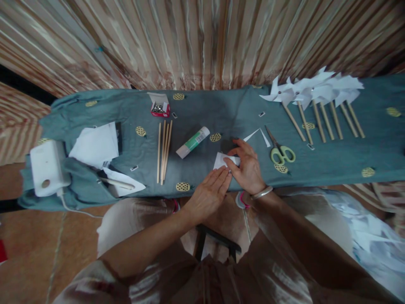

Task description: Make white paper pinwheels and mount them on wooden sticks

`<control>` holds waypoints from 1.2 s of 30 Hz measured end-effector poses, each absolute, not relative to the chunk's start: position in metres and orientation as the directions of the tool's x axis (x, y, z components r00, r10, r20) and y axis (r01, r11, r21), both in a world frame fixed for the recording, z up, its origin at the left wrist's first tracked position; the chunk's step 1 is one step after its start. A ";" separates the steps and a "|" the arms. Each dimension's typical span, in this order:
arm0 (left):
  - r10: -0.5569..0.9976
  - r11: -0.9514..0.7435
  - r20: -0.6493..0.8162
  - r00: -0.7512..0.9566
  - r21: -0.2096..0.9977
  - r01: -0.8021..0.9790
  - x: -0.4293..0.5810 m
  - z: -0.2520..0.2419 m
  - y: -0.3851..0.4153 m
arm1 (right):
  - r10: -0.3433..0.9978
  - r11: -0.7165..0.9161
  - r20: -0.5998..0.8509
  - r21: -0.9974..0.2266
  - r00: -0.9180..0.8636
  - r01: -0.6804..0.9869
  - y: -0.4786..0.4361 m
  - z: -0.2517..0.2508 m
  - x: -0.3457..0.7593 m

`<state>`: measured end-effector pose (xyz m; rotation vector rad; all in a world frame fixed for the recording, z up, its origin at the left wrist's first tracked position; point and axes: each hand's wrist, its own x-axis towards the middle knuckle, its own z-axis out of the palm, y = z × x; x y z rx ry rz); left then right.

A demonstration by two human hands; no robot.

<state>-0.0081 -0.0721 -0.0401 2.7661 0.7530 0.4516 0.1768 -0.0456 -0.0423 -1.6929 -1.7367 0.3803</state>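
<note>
A small folded piece of white paper point(220, 161) lies near the table's front edge, partly hidden by both hands. My left hand point(209, 192) rests on its near edge with the fingers stretched out side by side. From the right, my right hand point(248, 166) has its thumb on the paper and its fingers curved around the far right side. Just beyond that hand are thin white paper strips point(265, 138). Green-handled scissors point(278, 151) lie to its right, blades pointing away. A green and white glue stick point(193, 142) lies left of the paper.
Several wooden sticks point(163, 152) and a red box of metal pins point(160, 109) are on the left. Beyond them lie white paper sheets point(95, 143), a knife-like tool point(117, 183) and a white device point(47, 169). Finished paper pinwheels point(319, 90) line the right.
</note>
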 end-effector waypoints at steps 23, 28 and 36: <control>0.463 -0.886 0.228 0.857 0.099 0.452 -0.017 -0.042 -0.071 | 0.944 0.060 0.310 -0.487 0.109 0.871 -0.063 -0.055 0.205; 0.460 -0.886 0.223 0.859 0.055 0.460 -0.041 -0.040 -0.079 | 0.936 0.041 0.321 -0.505 0.143 0.862 -0.062 -0.060 0.215; 0.486 -0.873 0.217 0.847 0.062 0.485 -0.063 -0.037 -0.094 | 0.946 0.002 0.283 -0.489 0.156 0.873 -0.062 -0.054 0.209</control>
